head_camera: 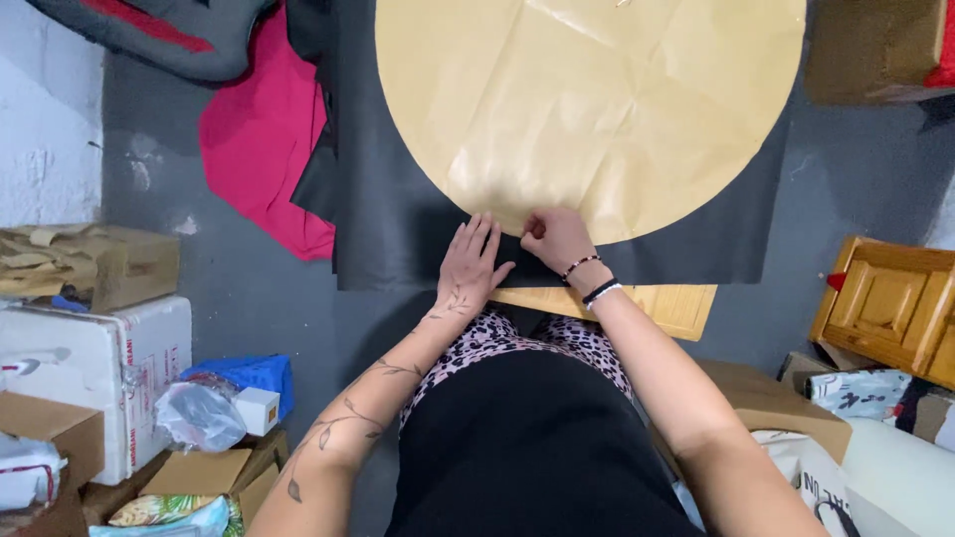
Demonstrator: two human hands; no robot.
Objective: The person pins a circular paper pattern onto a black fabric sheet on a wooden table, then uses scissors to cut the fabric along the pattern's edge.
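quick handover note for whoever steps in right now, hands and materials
Left hand: flat, palm down on the black fabric beside the round tan paper pattern.
Right hand: fingers curled at the pattern's near edge; whether it holds a tool cannot be told.
The pattern lies on the black fabric, spread on the floor.
Done: pattern laid out.
Left: no cut or marked line shows yet.

We are in a cluttered home sewing or craft workroom. Just beyond our hands lies black fabric (pixel 398 219) under a large round paper pattern (pixel 597 99), with pink cloth (pixel 261 149) farther out to their left. Cardboard boxes (pixel 119 264) pile up well left of our hands, and a wooden cabinet door (pixel 885 308) lies to the right on the grey floor (pixel 249 298).
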